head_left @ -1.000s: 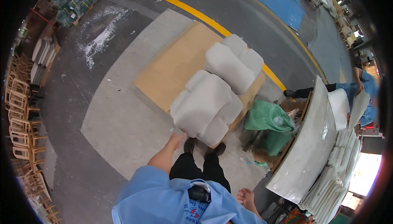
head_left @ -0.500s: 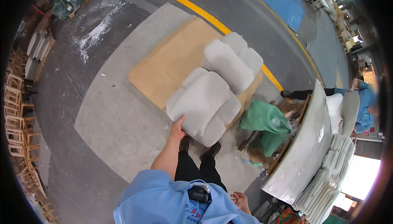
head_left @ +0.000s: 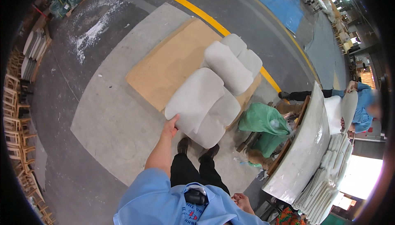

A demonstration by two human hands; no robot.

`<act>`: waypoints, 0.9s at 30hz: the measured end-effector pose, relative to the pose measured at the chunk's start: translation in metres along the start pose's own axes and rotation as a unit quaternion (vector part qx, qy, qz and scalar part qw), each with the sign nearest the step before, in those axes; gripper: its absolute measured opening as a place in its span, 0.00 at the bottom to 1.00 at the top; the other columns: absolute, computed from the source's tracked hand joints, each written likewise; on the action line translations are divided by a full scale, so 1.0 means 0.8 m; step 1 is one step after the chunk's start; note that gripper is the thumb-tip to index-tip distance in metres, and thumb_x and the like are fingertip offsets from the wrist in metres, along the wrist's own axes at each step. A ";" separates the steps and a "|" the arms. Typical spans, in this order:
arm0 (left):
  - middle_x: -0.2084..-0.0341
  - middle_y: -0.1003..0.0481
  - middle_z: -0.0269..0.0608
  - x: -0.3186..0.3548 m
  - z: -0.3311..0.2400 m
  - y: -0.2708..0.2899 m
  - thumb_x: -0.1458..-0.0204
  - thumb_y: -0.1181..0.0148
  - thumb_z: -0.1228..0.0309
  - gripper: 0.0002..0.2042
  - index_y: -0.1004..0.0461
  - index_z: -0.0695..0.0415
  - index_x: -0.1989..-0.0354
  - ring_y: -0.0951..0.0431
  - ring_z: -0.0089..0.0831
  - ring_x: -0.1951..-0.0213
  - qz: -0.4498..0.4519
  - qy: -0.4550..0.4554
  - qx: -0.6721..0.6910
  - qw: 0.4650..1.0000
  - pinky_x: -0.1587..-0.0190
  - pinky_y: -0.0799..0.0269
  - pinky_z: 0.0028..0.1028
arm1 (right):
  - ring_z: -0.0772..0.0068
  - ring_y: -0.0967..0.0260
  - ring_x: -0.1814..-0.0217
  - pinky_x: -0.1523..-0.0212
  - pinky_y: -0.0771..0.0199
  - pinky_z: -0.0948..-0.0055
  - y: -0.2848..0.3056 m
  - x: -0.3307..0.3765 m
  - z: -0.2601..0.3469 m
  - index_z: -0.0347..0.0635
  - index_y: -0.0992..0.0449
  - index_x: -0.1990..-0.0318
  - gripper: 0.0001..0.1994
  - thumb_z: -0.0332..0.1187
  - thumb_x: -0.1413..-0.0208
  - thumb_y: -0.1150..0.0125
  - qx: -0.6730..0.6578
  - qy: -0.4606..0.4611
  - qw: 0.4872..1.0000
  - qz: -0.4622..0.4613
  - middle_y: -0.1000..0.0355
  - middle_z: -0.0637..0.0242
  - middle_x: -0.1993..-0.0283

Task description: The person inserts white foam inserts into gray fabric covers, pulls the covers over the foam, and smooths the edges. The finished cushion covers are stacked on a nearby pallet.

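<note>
My left hand (head_left: 171, 125) grips the near left corner of a pale grey padded cushion (head_left: 195, 97), thumb on top and fingers partly hidden beneath. This cushion lies crosswise over another grey cushion (head_left: 226, 107), which shows on its right side. Just beyond, a second pair lies the same way, with its upper grey cushion (head_left: 227, 65) on top. Both piles rest on a flat tan board (head_left: 162, 70) on the floor. Close to my waist on the right, my right hand (head_left: 242, 202) has its fingers curled in; anything inside them is hidden.
A green sack (head_left: 265, 120) stands right of the cushions, beside a plastic-covered table (head_left: 302, 155) with stacked pale panels (head_left: 329, 175). Behind it a co-worker in blue (head_left: 362, 107) holds a pale panel (head_left: 349, 105). Wooden chair frames (head_left: 14, 130) line the left.
My left hand has moved slightly left, and the top near cushion has shifted left over the lower one, covering its left end. The co-worker's hands now show on the pale panel.
</note>
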State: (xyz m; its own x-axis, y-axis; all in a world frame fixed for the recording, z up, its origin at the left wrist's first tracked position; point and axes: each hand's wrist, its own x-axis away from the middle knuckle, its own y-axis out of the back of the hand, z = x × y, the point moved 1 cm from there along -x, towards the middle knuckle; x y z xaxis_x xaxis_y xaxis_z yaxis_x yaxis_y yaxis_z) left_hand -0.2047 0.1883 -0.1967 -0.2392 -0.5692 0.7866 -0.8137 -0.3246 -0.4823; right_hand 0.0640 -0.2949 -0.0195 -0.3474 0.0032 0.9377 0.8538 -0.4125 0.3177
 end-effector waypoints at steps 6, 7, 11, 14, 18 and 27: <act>0.33 0.29 0.49 0.016 -0.013 -0.011 0.38 0.30 0.68 0.33 0.38 0.58 0.26 0.26 0.47 0.35 -0.054 -0.046 -0.057 0.996 0.39 0.24 0.51 | 0.71 0.19 0.60 0.64 0.21 0.71 -0.016 -0.005 0.056 0.38 0.24 0.40 0.17 0.37 0.29 0.39 0.004 0.062 0.998 -0.004 0.18 0.64 0.53; 0.34 0.29 0.50 0.030 -0.015 -0.025 0.38 0.30 0.67 0.33 0.38 0.59 0.27 0.26 0.48 0.35 -0.062 -0.069 -0.131 0.987 0.40 0.24 0.52 | 0.71 0.19 0.61 0.64 0.21 0.70 -0.022 -0.006 0.052 0.39 0.23 0.40 0.17 0.37 0.30 0.39 0.001 0.065 0.998 -0.008 0.18 0.64 0.53; 0.53 0.22 0.47 0.084 0.001 -0.029 0.47 0.26 0.49 0.38 0.27 0.65 0.35 0.23 0.36 0.59 -0.156 0.024 -0.427 0.890 0.59 0.23 0.40 | 0.72 0.19 0.61 0.64 0.20 0.71 -0.016 -0.014 0.036 0.39 0.23 0.39 0.18 0.40 0.30 0.38 -0.002 0.086 0.996 -0.003 0.18 0.64 0.53; 0.78 0.28 0.34 0.111 0.022 -0.034 0.37 0.39 0.57 0.13 0.26 0.51 0.68 0.26 0.29 0.78 0.003 0.133 -0.451 0.883 0.80 0.30 0.36 | 0.72 0.19 0.59 0.63 0.20 0.70 -0.005 -0.028 0.035 0.40 0.23 0.39 0.20 0.43 0.32 0.36 0.002 0.115 0.993 -0.012 0.19 0.65 0.51; 0.81 0.29 0.37 0.143 0.060 -0.015 0.37 0.42 0.65 0.10 0.26 0.53 0.70 0.26 0.37 0.81 0.057 0.248 -0.494 0.831 0.80 0.29 0.41 | 0.72 0.18 0.57 0.63 0.20 0.70 0.016 -0.040 0.006 0.42 0.21 0.39 0.22 0.45 0.34 0.33 -0.060 0.137 0.987 -0.052 0.19 0.65 0.51; 0.69 0.22 0.47 0.148 0.167 -0.147 0.36 0.39 0.63 0.12 0.23 0.60 0.60 0.20 0.42 0.71 0.083 0.257 -0.729 0.629 0.69 0.22 0.41 | 0.70 0.19 0.63 0.67 0.20 0.69 0.013 -0.044 -0.213 0.41 0.18 0.44 0.21 0.46 0.36 0.32 -0.311 0.065 0.942 -0.105 0.17 0.62 0.56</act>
State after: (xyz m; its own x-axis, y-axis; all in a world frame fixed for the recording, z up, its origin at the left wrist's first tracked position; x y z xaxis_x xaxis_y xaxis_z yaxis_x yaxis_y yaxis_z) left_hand -0.0665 0.0582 -0.0979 -0.2202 -0.0624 0.9735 -0.2853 0.9584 -0.0031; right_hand 0.0192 -0.4547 -0.0729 -0.5626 0.0499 0.8252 0.3826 -0.8691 0.3135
